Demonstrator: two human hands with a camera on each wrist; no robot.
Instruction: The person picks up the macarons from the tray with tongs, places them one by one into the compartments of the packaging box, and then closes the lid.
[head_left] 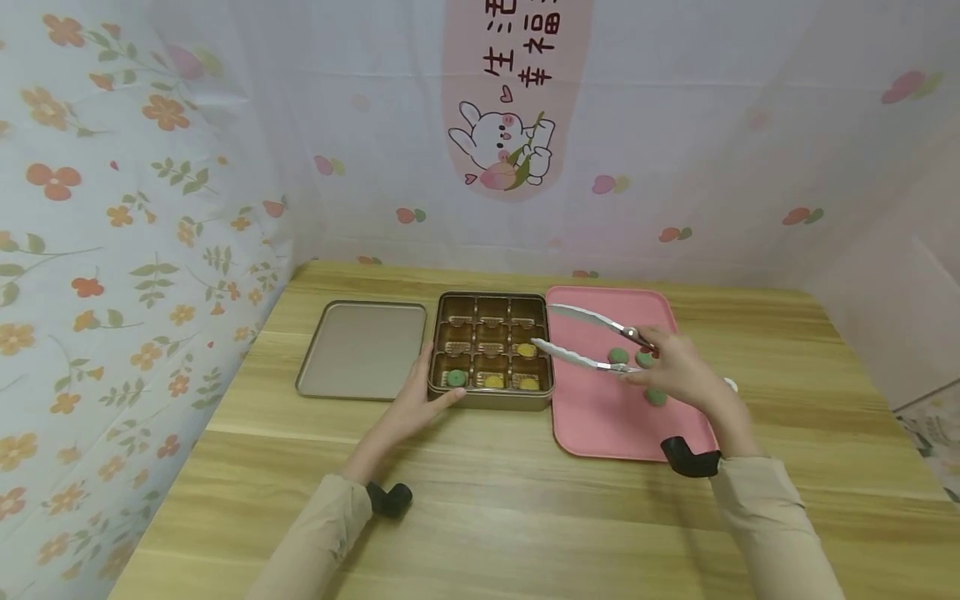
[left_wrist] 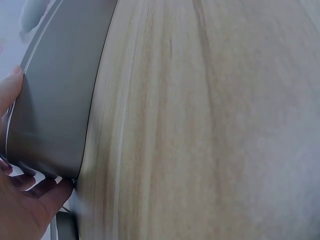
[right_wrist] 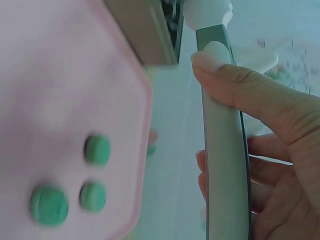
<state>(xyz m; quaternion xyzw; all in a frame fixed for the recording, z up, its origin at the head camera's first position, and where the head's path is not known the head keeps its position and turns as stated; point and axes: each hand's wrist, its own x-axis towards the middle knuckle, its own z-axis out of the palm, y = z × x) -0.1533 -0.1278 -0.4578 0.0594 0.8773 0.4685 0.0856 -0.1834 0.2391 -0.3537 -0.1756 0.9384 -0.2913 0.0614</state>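
My left hand [head_left: 415, 408] holds the near left corner of a brown metal box [head_left: 495, 400]; its thumb lies at the front rim and its fingers against the left side. The box has several compartments. A small round green cake [head_left: 456, 378] sits in the front left one. Yellow cakes [head_left: 528, 383] lie in the front middle, front right and middle right ones. My right hand [head_left: 678, 367] grips a pair of tongs [head_left: 581, 358] with spread arms. Their white tips are over the box's right side, with nothing visible between them; one is just above the middle-right yellow cake.
A pink tray [head_left: 592, 433] adjoins the box on the right, bearing several green cakes [right_wrist: 97, 149]. Left of the box lies a flat metal lid [head_left: 363, 350]. Behind the wooden table [head_left: 480, 500] hangs a printed cloth.
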